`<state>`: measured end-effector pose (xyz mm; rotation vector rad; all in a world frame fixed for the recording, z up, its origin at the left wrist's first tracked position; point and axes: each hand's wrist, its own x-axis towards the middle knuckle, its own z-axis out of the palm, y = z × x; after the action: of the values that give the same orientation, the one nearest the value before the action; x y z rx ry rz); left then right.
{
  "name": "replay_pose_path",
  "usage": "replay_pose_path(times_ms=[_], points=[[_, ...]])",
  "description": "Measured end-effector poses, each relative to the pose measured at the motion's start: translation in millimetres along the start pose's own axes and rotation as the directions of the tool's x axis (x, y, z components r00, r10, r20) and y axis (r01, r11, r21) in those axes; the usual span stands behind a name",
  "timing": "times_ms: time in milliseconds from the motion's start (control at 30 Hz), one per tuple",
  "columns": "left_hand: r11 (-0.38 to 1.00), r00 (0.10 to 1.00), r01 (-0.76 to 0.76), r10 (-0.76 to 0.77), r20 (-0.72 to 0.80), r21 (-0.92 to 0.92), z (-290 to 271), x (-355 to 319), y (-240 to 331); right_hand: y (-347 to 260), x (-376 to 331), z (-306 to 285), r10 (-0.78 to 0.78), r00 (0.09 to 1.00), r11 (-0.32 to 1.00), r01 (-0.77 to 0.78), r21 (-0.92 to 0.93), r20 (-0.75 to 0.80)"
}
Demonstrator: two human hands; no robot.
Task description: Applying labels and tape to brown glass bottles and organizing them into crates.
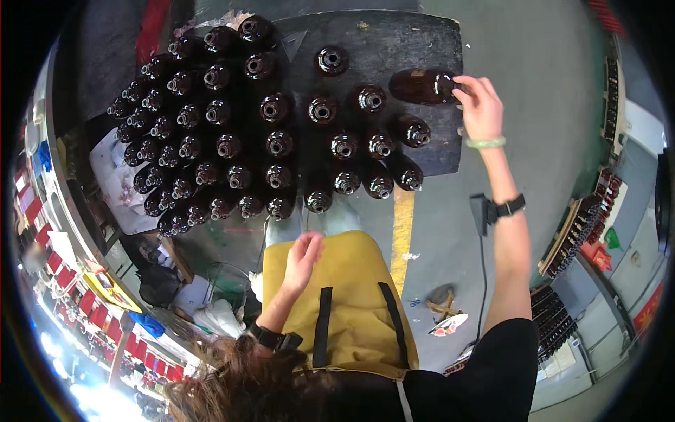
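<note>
My right hand [482, 107] is closed round the neck of a dark brown glass bottle [420, 86] at the right edge of the black tabletop [439, 42]. That bottle is tilted, its body pointing left and its neck toward my hand. In front of my yellow apron [355, 281], my left hand [304, 259] has its fingers curled in and nothing shows in them. Many similar brown bottles stand uncapped on the table, packed close at the left [188, 114] and more spaced at the right [323, 110].
A small stool [444, 307] with a plate-like thing on it stands on the floor at lower right. Racks of dark bottles [568, 235] line the right side. White bags [219, 316] and boxes lie at lower left. A cable hangs from my right wrist device [484, 213].
</note>
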<state>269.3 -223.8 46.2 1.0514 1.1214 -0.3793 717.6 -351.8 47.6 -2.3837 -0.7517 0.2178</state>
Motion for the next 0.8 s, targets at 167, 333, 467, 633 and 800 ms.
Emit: replay_pose_path(times_ms=[167,333,467,633,800], points=[[0.941,0.929,-0.318,0.334,0.159,-0.12,24.5,25.9,98.2,-39.0,-19.2,-88.0,0.109,0.986,0.951,-0.139,0.277,0.124],[0.855,0.849,-0.348,0.462,0.259,-0.385,40.4,24.4,162.6,-60.6,-50.2,-95.0,0.15,0.881,0.646,-0.43,0.631,0.448],[0.797,0.747,-0.414,0.573,0.337,-0.44,27.7,19.4,165.1,-80.5,-71.3,-61.0,0.231,0.803,0.538,-0.575,0.616,0.549],[0.782,0.817,0.373,-0.021,0.577,-0.5,-11.3,17.6,145.5,-119.9,-91.1,-28.8,0.325,0.795,0.621,-0.588,0.518,0.512],[0.602,0.616,0.666,-0.109,0.78,-0.441,-22.1,1.0,134.5,-144.7,-103.9,-19.3,0.423,0.793,0.71,-0.591,0.384,0.439]])
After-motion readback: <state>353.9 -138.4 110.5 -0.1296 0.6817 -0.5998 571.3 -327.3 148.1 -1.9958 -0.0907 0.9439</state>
